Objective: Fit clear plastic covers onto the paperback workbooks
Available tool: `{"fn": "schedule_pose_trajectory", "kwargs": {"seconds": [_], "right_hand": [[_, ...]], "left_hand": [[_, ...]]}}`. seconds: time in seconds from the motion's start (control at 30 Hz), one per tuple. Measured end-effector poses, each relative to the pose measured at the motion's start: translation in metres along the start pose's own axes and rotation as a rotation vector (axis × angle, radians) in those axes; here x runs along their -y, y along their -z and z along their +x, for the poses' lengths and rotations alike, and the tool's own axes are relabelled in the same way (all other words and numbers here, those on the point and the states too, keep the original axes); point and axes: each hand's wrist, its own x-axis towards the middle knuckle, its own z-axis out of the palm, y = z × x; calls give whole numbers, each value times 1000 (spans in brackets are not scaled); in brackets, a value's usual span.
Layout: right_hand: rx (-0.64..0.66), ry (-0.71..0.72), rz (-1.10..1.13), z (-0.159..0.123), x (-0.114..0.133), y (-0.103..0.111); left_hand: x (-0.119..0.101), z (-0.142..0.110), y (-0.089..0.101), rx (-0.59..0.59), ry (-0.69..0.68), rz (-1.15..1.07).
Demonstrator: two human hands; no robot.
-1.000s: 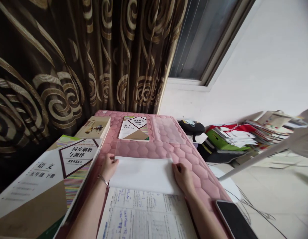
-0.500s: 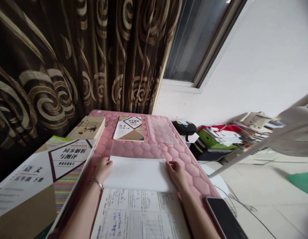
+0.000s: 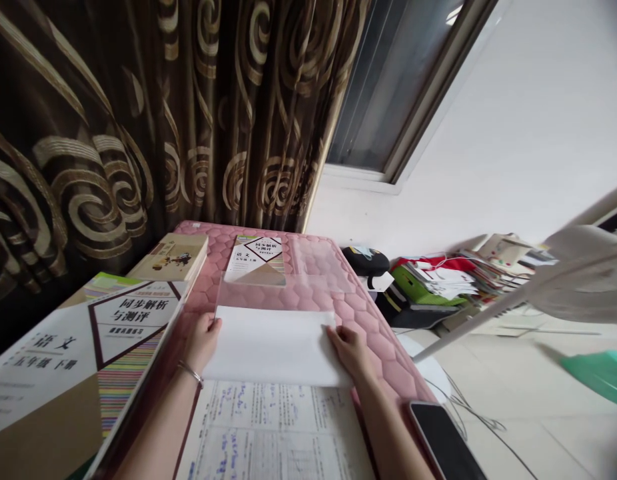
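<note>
White sheet (image 3: 273, 343) apparently runs lengthwise left to right.

I have a sheet (image 3: 271, 343) beyond written pages (image 3: 268, 433) at bottom centre, a book (image 3: 53, 407) lower left, a phone (image 3: 446, 440) lower right, a curtain (image 3: 228, 113) behind, upper left.

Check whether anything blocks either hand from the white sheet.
Nothing visible does: the left hand holds the white sheet by its left edge, the right hand by its right. Clear film shows past the far edge; whether it extends under either hand, I cannot tell.
</note>
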Motion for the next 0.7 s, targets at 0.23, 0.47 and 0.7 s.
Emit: {"fn": "schedule_pose_trajectory", "kwargs": {"seconds": [0.23,0.47,0.7], "right_hand": [[-17,24,-13,-3,-4,-1],[31,-40,122,-1,-1,5],[-77,-76,128,4,-18,14]], "left_hand": [[-6,-3,0,-7,-5,32],[-9,-4,0,33,16,-24],[-15,-8,0,20,2,26]]}}
